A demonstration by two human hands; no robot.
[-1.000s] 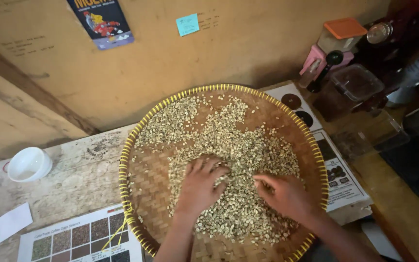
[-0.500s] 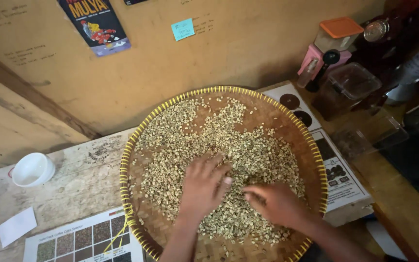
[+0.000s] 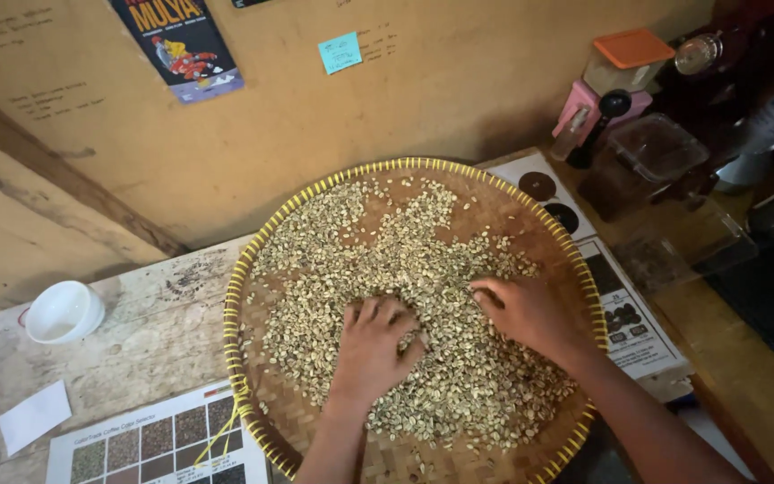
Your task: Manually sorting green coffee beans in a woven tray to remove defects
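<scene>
Beans, pale green, loose and light, lie spread across the woven tray on the surface; they likely scatter easily. Left hand rests flat, fingers spread; right hand curls over them, best pinched singly.

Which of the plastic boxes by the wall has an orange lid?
The small clear box with the orange lid, on top of the pink thing. The bigger clear plastic box below it has a see-through lid.
</scene>
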